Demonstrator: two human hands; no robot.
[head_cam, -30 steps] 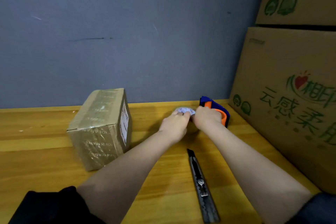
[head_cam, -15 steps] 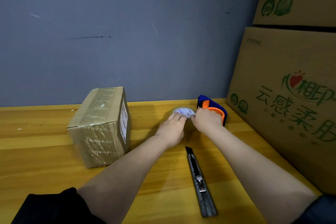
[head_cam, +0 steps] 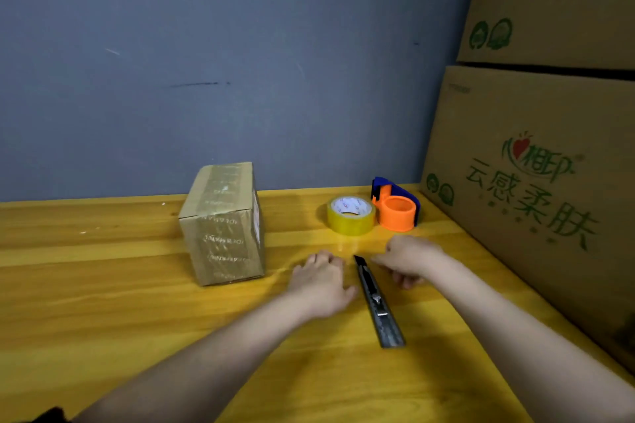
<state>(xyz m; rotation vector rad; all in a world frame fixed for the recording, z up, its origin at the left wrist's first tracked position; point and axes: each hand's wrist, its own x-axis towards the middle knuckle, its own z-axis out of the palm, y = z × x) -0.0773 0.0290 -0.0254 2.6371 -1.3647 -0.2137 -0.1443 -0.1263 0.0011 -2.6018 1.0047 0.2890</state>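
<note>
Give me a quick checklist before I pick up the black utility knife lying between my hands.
1. Black utility knife lies free on the yellow wooden table, nothing on it: ok.
2. Left hand and right hand hold nothing: ok.
3. Blade retracted: cannot tell, the tip is blurred.
4. Yellow tape roll and orange-and-blue tape dispenser stand apart from the knife: ok.
5. Small taped cardboard box stands apart, left of the left hand: ok.

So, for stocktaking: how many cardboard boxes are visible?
3: small taped box on the table, large printed carton at right, upper carton stacked on it. More may be off-frame.
</note>
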